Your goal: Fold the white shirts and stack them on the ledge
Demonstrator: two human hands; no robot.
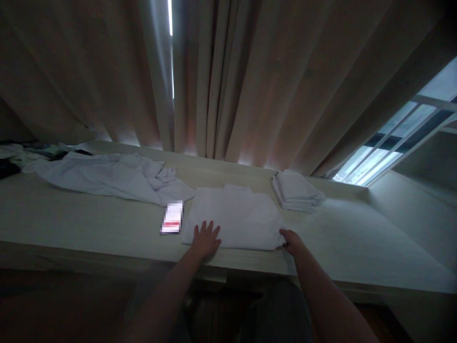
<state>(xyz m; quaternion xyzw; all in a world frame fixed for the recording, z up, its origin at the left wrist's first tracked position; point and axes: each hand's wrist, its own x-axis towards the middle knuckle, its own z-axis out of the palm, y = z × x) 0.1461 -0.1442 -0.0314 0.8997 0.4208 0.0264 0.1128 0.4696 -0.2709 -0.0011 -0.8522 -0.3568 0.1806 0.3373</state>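
Observation:
A white cloth garment (237, 216), partly folded into a wide shape, lies flat on the pale table in front of me. My left hand (207, 239) rests on its lower left part with the fingers spread. At the lower right corner, my right hand (292, 241) pinches the garment's edge between thumb and fingers. A small raised strip shows at the garment's far edge; I cannot make out whether it is a collar.
A phone (172, 217) with a lit screen lies left of the garment. Behind it spreads a crumpled white cloth (114, 176). A folded white stack (295, 190) sits at the back right. Mixed clothes (32, 155) lie far left. Curtains (278, 85) hang behind the table (357, 238).

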